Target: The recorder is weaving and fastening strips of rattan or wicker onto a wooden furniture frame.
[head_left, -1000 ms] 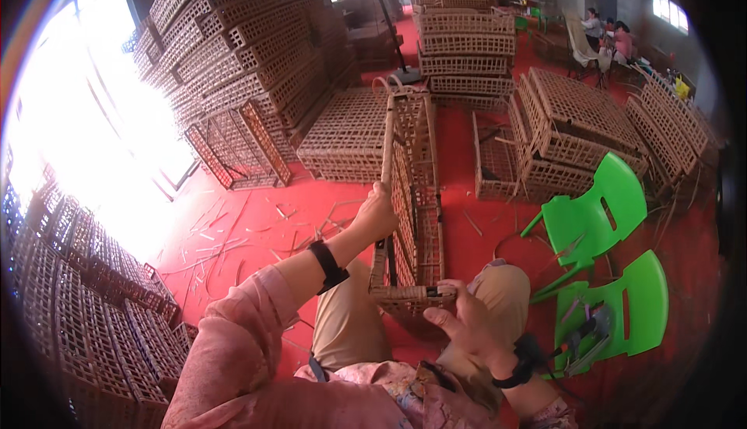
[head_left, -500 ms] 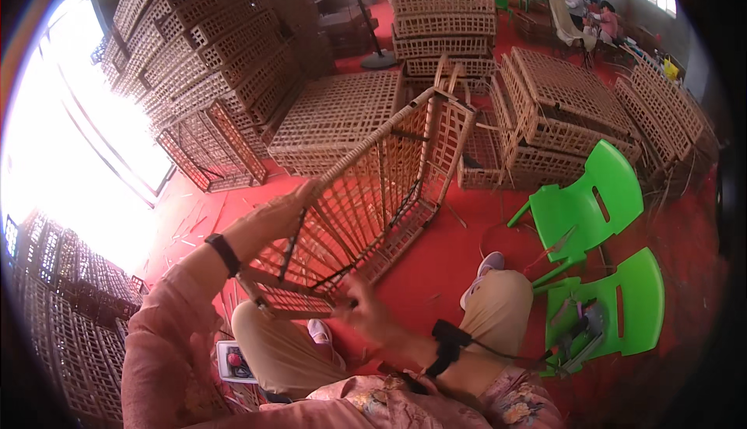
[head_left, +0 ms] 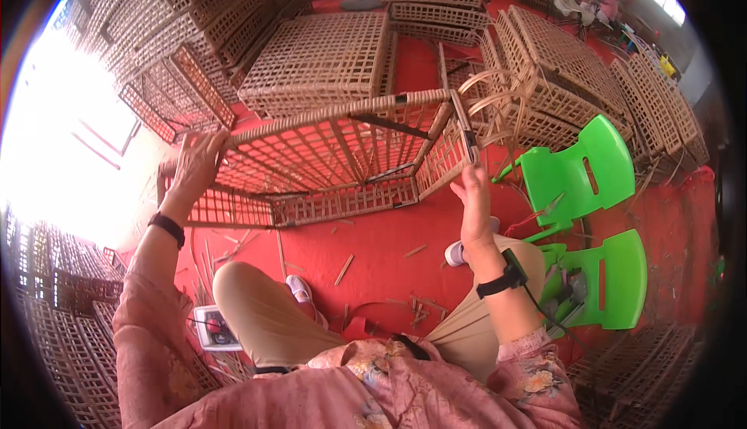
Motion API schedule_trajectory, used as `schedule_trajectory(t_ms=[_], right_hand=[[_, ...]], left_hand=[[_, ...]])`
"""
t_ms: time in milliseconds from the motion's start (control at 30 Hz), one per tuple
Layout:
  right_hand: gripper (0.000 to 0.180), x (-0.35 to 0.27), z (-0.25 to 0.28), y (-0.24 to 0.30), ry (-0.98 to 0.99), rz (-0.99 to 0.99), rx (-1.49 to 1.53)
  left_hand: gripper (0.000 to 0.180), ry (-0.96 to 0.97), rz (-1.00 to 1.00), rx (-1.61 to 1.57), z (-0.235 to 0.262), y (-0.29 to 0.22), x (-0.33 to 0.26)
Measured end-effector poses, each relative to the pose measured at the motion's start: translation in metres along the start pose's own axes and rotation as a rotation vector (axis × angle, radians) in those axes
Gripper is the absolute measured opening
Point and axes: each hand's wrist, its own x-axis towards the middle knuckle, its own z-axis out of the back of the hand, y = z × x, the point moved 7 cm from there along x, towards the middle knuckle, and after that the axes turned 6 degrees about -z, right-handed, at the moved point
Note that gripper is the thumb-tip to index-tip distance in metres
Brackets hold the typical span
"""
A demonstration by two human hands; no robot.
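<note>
A large woven wicker tray point(head_left: 334, 157) with a wrapped rim stands tilted in front of me, its open side facing me. Its left end is in my left hand point(head_left: 194, 171), whose fingers are wrapped over the top rim. My right hand point(head_left: 476, 207) is raised by the tray's right end. Its fingers stretch upward at the lower corner, open and apparently just touching it. Several loose cane strips point(head_left: 498, 94) curve out from the tray's upper right corner.
Stacked wicker trays point(head_left: 315, 59) stand behind, with more at the left and right. Two green plastic chairs point(head_left: 580, 176) are on my right; tools lie on the nearer one. A white box point(head_left: 215, 328) sits beside my left leg. Cane scraps point(head_left: 344, 269) litter the red floor.
The tray has swung from a steep slant to nearly level, lying across in front of me. My left hand moved left with it; my right hand went from its lower end to its right end.
</note>
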Motion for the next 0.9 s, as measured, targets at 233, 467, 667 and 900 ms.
schedule_trajectory(t_ms=[233,467,667,900], right_hand=[[0.058,-0.082,-0.064,0.011,0.187,0.054,-0.186],[0.037,-0.129,-0.024,0.007,0.536,-0.267,-0.349],[0.043,-0.070,-0.028,-0.007,0.348,-0.015,-0.344],[0.093,-0.110,-0.138,0.005,0.832,-0.408,-0.113]], left_hand=[[0.042,-0.194,0.588,0.232,-0.045,0.070,-0.026],[0.073,-0.217,0.916,-0.772,-0.074,0.029,0.022],[0.101,-0.434,1.089,-0.542,-0.039,-0.052,0.016],[0.062,-0.603,1.230,-1.053,-0.077,-0.071,0.013]])
